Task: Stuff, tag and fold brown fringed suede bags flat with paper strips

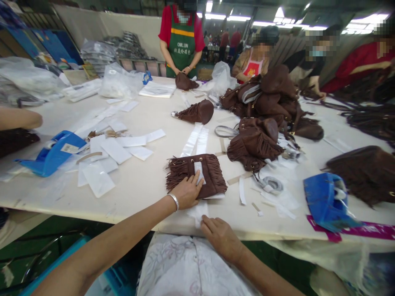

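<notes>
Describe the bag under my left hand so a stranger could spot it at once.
On the near side of the white table, mid-picture, look for your left hand with a silver bracelet. Beneath it lies a brown bag. Unlike the heaped bags beyond it to the right, this one lies flat, with fringe on both sides and a pale patch on top.

Tabletop left of the fringed bag is free until slips

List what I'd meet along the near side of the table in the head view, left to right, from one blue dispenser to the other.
Left blue dispenser → scattered white slips → fringed brown bag under the left hand → narrow white strip → coiled grey strap → right blue dispenser.
</notes>
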### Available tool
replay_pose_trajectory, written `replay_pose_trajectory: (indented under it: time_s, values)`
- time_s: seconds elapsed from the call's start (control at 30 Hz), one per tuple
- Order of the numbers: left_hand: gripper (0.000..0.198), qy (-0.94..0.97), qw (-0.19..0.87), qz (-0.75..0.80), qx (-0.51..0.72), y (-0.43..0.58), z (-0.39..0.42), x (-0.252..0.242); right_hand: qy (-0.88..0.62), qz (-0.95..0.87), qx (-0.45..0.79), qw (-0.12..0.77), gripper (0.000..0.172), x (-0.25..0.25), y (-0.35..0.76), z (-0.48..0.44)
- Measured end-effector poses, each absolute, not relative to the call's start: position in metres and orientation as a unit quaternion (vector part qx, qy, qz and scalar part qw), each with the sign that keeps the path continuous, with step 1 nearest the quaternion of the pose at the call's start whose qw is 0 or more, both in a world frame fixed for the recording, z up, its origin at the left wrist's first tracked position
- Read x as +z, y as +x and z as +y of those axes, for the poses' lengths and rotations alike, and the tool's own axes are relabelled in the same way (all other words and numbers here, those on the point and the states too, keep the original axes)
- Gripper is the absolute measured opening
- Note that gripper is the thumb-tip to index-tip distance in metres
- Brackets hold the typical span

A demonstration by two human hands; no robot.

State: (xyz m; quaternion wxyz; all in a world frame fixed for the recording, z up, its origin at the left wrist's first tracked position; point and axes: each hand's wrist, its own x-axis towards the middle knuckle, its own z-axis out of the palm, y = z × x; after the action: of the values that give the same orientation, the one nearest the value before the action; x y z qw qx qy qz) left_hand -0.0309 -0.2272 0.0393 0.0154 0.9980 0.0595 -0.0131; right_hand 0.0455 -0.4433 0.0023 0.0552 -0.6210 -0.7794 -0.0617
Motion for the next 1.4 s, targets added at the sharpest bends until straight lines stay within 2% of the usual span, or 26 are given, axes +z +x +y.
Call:
replay_pose_trajectory:
  time_s: [0.47,0.67,0.8,0.93,1.1,1.27,1.4]
  values:
    - [0.084,0.996,-0.011,0.091,0.009,-0.035,-0.238,0.027,-0.575,-0.814,-0.066,0.049,0.003,0.008,0.028,-0.452]
    - [0.086,0.994,-0.001,0.108,0.005,-0.035,-0.242,0.025,-0.536,-0.843,-0.046,0.026,0.008,0.023,0.029,-0.449]
    - [0.087,0.992,0.016,0.125,0.006,-0.035,-0.246,0.023,-0.511,-0.859,-0.039,0.017,0.011,0.049,0.040,-0.436]
    - [0.088,0.990,0.037,0.138,-0.004,-0.035,-0.246,0.021,-0.539,-0.842,0.013,0.026,0.005,0.094,0.072,-0.400]
    - [0.103,0.989,0.085,0.118,-0.037,-0.037,-0.237,0.023,-0.571,-0.814,0.074,0.075,0.019,0.132,0.106,-0.345]
    - [0.089,0.986,0.095,0.138,-0.006,-0.037,-0.237,0.024,-0.523,-0.844,0.091,0.073,0.007,0.112,0.084,-0.369]
    - [0.088,0.986,0.086,0.146,-0.003,-0.036,-0.239,0.022,-0.499,-0.862,-0.011,0.090,0.019,0.063,0.061,-0.410]
